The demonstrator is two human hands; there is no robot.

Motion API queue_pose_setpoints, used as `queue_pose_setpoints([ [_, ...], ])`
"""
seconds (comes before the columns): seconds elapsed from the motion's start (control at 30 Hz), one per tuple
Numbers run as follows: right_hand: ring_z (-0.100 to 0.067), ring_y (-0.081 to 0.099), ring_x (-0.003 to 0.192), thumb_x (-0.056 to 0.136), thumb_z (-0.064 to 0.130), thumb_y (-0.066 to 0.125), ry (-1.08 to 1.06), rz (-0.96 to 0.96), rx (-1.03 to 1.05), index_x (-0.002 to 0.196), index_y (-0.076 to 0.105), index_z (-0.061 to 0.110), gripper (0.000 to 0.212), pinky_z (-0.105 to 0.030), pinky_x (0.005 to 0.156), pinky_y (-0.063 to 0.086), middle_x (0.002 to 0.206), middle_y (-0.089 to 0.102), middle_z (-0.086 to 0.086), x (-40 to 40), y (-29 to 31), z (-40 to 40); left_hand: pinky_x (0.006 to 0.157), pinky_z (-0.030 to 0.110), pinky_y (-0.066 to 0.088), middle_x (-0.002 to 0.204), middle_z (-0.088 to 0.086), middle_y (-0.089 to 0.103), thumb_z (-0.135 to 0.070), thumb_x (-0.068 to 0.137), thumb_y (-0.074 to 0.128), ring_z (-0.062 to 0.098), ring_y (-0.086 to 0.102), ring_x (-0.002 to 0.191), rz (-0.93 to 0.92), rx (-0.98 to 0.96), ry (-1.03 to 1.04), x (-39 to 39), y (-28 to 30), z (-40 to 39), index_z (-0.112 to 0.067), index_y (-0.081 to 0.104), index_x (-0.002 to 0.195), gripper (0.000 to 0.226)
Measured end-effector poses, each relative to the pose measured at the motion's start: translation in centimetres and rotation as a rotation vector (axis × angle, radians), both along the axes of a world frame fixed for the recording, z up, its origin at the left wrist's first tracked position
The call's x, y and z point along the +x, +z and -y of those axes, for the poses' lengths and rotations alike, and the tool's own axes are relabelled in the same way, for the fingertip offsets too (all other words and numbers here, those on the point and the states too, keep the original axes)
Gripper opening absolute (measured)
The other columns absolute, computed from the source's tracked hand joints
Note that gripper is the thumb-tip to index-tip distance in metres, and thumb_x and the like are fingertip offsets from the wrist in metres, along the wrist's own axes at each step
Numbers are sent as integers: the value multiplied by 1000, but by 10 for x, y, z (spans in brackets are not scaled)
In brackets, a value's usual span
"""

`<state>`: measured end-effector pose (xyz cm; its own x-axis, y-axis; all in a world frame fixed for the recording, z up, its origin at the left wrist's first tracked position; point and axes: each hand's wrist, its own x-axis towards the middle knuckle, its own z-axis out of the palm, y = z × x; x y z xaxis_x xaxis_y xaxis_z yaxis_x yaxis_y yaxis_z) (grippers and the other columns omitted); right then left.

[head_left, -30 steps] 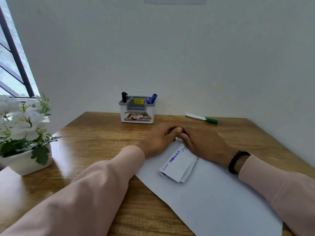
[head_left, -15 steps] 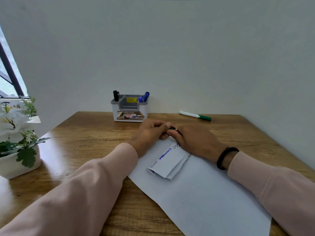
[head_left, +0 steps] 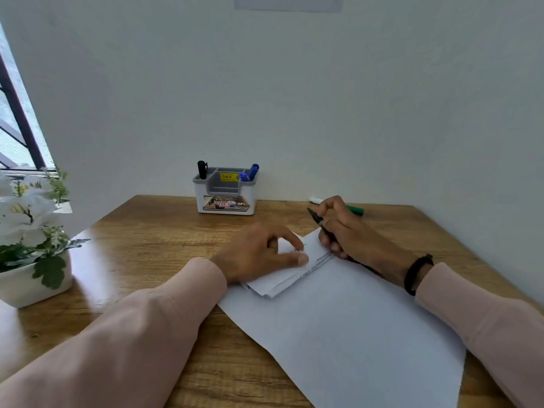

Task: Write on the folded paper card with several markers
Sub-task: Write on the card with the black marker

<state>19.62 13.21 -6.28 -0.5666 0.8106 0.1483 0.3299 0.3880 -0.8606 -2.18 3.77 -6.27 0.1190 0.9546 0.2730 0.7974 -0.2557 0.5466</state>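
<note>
A folded paper card lies on a large white sheet, pinned by the left hand's thumb and fingertips, while the right hand grips a black marker tip-up, risking smears if the card slips.

You are facing open wood on the table between the flower pot at the left edge and your left hand, so a hand could be passing there. Straight ahead, the pen holder is standing against the wall, and the green marker is lying just behind your right hand, narrowing the far right corner.
</note>
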Motion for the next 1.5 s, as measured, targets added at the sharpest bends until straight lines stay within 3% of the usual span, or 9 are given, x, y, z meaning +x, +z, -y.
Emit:
queue_pose_setpoints([
  [0.13,-23,64,73,100,8,50,101,-403,-348,126,66,15,32,-34,64,50,100,74,-13,6,7,-3,55,19,29,63,-17,46,-73,80,65,3,46,60,-185,36,-7,4,-4,4,-46,67,125,53],
  [0.2,-23,71,83,98,3,63,152,-492,-327,132,63,10,34,-33,72,57,107,79,-16,9,9,-4,57,20,30,72,-20,48,-78,81,58,1,48,68,-240,40,-4,4,-2,4,-46,63,131,60],
  [0.3,-23,65,71,95,27,80,91,-418,-76,105,66,15,21,-30,69,56,80,73,-12,4,12,2,52,21,27,68,-20,46,-86,76,53,1,46,63,-293,37,11,7,-2,5,-47,65,127,65],
  [0.37,-23,57,56,99,49,72,-11,-355,17,87,66,17,34,-28,61,52,61,64,-12,-3,10,4,50,21,24,61,-23,40,-92,70,51,1,43,58,-313,72,34,12,-3,7,-48,68,120,69],
  [0.5,-33,70,58,108,23,58,-24,-358,-107,108,75,11,21,-33,55,59,65,72,-22,-7,4,3,49,20,23,58,-23,41,-93,69,50,-1,44,56,-273,130,76,14,-6,9,-47,72,109,65],
  [0.6,-37,74,63,95,12,70,54,-307,-216,96,71,7,5,-32,56,62,72,74,-27,-5,2,0,50,20,24,59,-21,47,-88,72,55,-3,46,56,-220,143,109,13,-9,8,-48,72,103,53],
  [0.83,-27,66,51,84,11,73,124,-109,10,86,73,1,10,-26,47,52,63,72,-18,-2,-2,-15,51,25,27,62,-21,49,-90,65,58,-3,46,57,-185,104,171,14,-12,5,-45,65,93,54],
  [0.97,-14,55,37,85,18,70,99,-4,143,73,71,14,12,-21,40,44,52,66,-5,-6,-6,-20,50,23,26,61,-23,46,-90,66,58,-2,45,57,-196,92,163,15,-11,5,-44,66,93,53],
  [1.5,-10,56,39,79,27,69,84,-1,158,71,68,14,15,-20,39,44,50,63,1,-7,-8,-16,49,23,25,60,-21,46,-89,66,58,-1,44,55,-216,84,155,17,-6,7,-43,69,93,54],
])
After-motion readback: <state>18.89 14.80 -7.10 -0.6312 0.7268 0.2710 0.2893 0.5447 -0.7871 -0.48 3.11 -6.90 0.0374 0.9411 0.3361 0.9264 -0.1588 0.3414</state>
